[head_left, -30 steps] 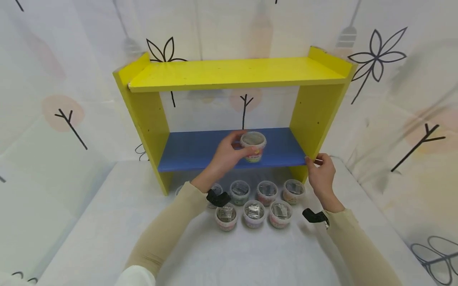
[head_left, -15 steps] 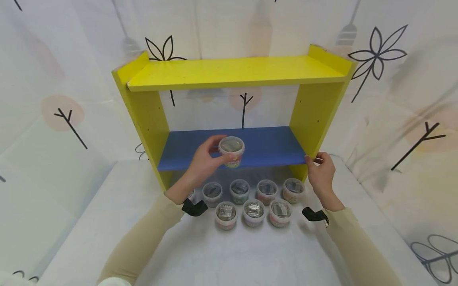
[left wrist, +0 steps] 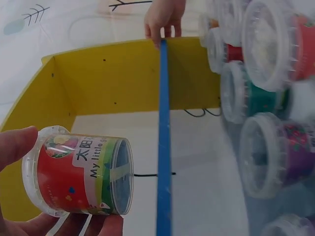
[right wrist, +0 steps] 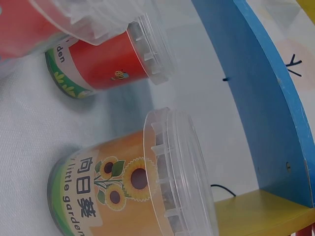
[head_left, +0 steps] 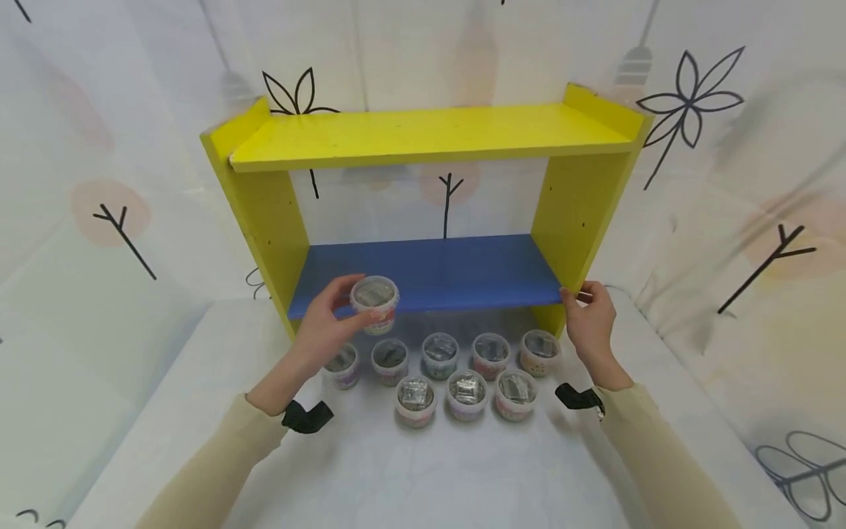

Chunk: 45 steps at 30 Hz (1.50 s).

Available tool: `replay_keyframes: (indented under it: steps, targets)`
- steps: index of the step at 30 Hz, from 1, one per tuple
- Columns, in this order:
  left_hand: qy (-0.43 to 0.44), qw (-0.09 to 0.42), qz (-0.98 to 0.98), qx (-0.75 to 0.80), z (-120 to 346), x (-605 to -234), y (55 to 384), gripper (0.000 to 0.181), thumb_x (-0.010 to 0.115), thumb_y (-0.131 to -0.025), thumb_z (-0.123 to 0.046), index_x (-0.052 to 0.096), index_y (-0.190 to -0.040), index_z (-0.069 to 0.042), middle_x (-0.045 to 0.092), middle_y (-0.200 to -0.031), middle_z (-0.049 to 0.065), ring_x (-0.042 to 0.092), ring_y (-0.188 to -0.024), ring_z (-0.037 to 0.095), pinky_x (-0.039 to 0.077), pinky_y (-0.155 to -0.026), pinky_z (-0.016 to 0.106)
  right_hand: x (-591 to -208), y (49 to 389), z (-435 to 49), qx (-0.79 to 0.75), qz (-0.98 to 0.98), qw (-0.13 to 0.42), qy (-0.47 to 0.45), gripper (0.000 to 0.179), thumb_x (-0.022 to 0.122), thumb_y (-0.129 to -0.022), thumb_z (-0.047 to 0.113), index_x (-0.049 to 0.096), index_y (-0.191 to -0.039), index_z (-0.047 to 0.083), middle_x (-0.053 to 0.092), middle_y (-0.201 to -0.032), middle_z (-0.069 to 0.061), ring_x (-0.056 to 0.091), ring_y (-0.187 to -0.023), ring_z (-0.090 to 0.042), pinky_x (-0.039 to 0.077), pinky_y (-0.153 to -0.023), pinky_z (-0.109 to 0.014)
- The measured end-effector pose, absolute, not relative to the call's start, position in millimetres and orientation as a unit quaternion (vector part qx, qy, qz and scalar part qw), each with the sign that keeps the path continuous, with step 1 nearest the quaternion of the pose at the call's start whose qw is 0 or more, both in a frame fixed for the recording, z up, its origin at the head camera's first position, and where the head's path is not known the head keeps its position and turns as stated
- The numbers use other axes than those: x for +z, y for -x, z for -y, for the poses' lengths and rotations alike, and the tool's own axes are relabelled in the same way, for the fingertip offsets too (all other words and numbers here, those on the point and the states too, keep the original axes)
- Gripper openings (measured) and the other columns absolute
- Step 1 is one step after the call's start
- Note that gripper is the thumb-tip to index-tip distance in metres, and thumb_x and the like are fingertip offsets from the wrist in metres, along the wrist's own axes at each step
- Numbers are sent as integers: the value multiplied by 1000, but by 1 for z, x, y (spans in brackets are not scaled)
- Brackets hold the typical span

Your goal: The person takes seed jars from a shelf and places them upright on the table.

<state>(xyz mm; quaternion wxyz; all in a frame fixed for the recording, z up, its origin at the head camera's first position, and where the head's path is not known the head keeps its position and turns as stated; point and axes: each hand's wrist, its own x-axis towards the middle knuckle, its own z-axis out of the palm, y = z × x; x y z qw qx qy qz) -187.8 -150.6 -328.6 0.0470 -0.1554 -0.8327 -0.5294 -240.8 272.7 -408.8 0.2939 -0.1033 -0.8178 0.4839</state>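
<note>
My left hand [head_left: 322, 327] grips a small clear-lidded plastic tub [head_left: 375, 295] between thumb and fingers, level with the front edge of the blue shelf board [head_left: 429, 275], left of its middle. A red label with flowers and "My little" on it shows on the tub [left wrist: 69, 177] in the left wrist view. At the right end of the board, my right hand [head_left: 590, 323] pinches the front edge of the yellow side panel [head_left: 573, 220], thumb in front. Just left of that hand, an orange sunflower tub [right wrist: 118, 191] stands on the table.
Two rows of lidded tubs stand on the white-covered table [head_left: 463, 477], the back row [head_left: 440, 354] by the shelf's foot, the nearer row [head_left: 466, 395] ahead of it. The shelf's yellow top board [head_left: 429, 136] spans overhead. A patterned cloth [head_left: 79, 294] hangs behind.
My left hand has carried the tub leftward and a little lower, from right of the board's middle to its left part. My right hand has stayed at the side panel.
</note>
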Motion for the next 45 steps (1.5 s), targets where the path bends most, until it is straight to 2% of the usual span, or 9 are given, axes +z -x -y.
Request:
replay_keyframes:
  steps: [13,23,26,30,34,36,41,45]
  targets:
    - [123,30,828,-547,182,-360,173,66,75,-90,-32,44,-146,-14,53,-138,6,48,-129,27,43,-103,52,-410,241,-272,487,816,291,111,36,59,-100,25,57,-120,-5,56,-119,-19,55,-111,-32,45,-75,-25]
    - [94,11,849,-520,196,-375,159,74,74,-89,-39,41,-150,-12,46,-149,10,40,-137,32,32,-111,60,-407,243,-271,493,814,288,110,38,58,-100,28,56,-120,-5,56,-120,-19,53,-112,-32,45,-76,-25]
    - [88,2,851,-517,196,-383,154,72,76,-88,-37,44,-148,-12,49,-146,9,42,-136,32,38,-109,56,-408,243,-272,495,813,282,118,39,58,-100,28,56,-121,-4,56,-121,-18,53,-112,-30,45,-76,-23]
    - [87,-8,847,-524,194,-394,148,71,80,-85,-32,47,-145,-12,54,-140,7,49,-128,30,51,-99,42,-409,243,-271,498,813,278,119,39,58,-101,28,55,-122,-4,55,-122,-18,53,-113,-30,46,-77,-23]
    - [87,-7,849,-521,194,-401,145,71,83,-83,-31,50,-143,-13,55,-138,6,52,-124,28,54,-91,30,-408,243,-271,500,812,279,113,38,58,-101,28,56,-122,-5,55,-122,-18,53,-114,-30,46,-78,-24]
    - [88,-7,850,-519,194,-403,143,72,83,-82,-30,51,-143,-13,56,-137,6,53,-122,27,55,-90,31,-407,244,-271,500,812,279,114,38,58,-101,27,56,-121,-4,55,-121,-18,53,-113,-30,46,-78,-24]
    - [113,-7,851,-512,198,-407,136,69,83,-82,-24,52,-142,-8,58,-136,10,55,-119,28,54,-93,43,-408,243,-270,499,812,279,120,38,59,-101,27,56,-121,-4,55,-121,-18,53,-113,-31,45,-77,-24]
    - [127,-22,849,-513,199,-413,132,67,84,-81,-23,55,-140,-8,59,-135,11,57,-118,27,55,-92,40,-409,242,-271,498,811,282,121,38,59,-100,27,56,-121,-4,55,-122,-18,53,-113,-32,45,-77,-25]
